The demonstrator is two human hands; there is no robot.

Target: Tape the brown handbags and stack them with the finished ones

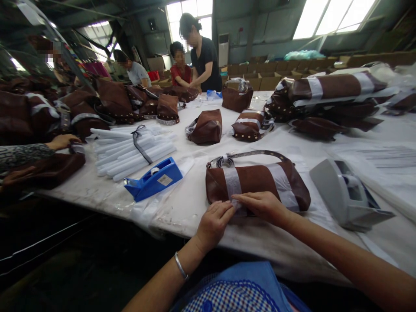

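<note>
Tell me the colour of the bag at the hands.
The bag is brown, with whitish bands across it, best seen in the head view.

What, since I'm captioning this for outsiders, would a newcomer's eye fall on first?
Probably the brown bag with pale wrapping bands, directly in front of the wearer, whose left hand and right hand come close together at its near side. Next, the bright blue tape dispenser stands out on the pale table, left of that bag. Farther left and back, a heap of brown bags draws the eye.
</note>
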